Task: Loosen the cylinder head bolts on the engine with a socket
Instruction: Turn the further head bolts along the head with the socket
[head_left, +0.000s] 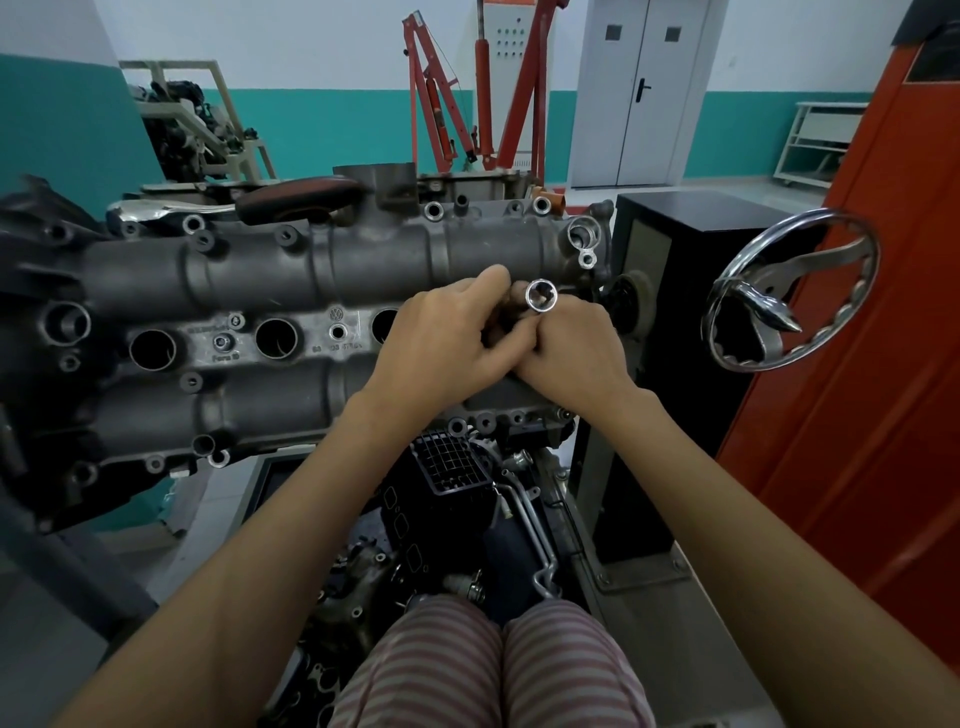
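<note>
The chrome socket (541, 295) sits between the two hands, its open mouth turned up toward the camera, above the right end of the engine's cylinder head (311, 312). The left hand (441, 343) comes in from the left with fingers curled round something dark just below the socket; what that dark piece is cannot be told. The right hand (571, 353) meets it from the right, its fingers pinching at the socket's lower side, so both hands are closed about the socket and whatever carries it, touching one another at the knuckles. The hands hide the right part of the head's middle strip, where three round plug wells (152, 349) show in a row, the third half covered by the left hand. Small bolt heads (221, 342) and empty bolt bosses dot the casting along its near and far edges. On the far edge of the head lies a tool with a dark reddish handle (298, 197). Just beyond the right end of the engine stands a black stand column (670, 291), and a chrome handwheel (789, 291) is mounted on it. One red engine hoist (441, 104) stands well behind, near a grey double door (644, 88). An orange-red panel (883, 364) fills the right side.
</note>
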